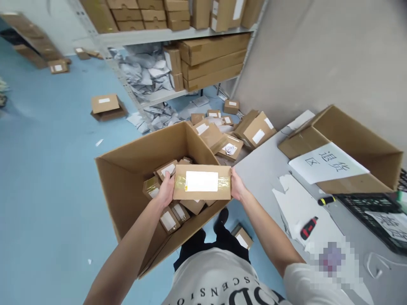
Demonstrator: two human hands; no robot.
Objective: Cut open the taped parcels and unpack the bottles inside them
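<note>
A taped cardboard box (202, 194) with a white label is held level between my two hands. My left hand (165, 189) grips its left end and my right hand (237, 184) its right end. Below it stands a large open carton (127, 173), with several small labelled boxes (168, 221) lying inside. The held box is over the carton's right part and hides some of its contents.
To the right, a grey table (260, 169) bears an open carton (349, 127) with a handwritten sheet, a red-black cutter (309, 228) and a keyboard (372, 212). Ahead, a metal shelf (127, 39) holds boxes and grey bags. Loose parcels (230, 146) lie beyond the large carton.
</note>
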